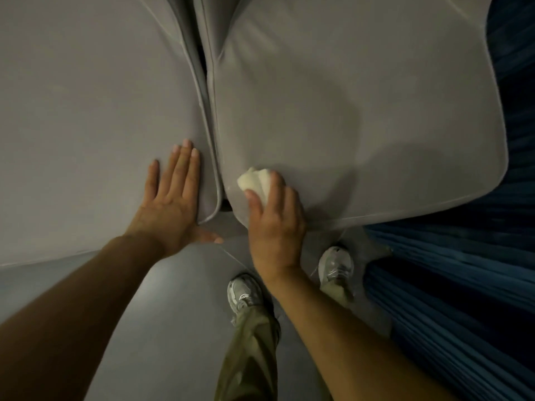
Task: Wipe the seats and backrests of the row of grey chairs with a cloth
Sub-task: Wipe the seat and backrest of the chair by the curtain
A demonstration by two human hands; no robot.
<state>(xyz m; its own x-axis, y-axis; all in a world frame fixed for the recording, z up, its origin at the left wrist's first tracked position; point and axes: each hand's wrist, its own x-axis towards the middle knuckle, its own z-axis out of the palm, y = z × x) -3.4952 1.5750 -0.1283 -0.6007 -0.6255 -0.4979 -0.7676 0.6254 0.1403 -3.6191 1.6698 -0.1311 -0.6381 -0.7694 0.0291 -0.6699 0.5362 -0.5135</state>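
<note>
Two grey chair seats fill the upper view, side by side with a narrow dark gap between them. My right hand (275, 227) presses a bunched white cloth (254, 182) onto the near left corner of the right seat (362, 111). My left hand (170, 204) lies flat, fingers spread, on the near right corner of the left seat (86, 125), holding nothing. The backrests are out of view.
Below the seats is a grey floor (179, 314) with my two feet in grey trainers (244, 293) close to the right seat's front edge. A blue pleated curtain (463, 285) hangs along the right side.
</note>
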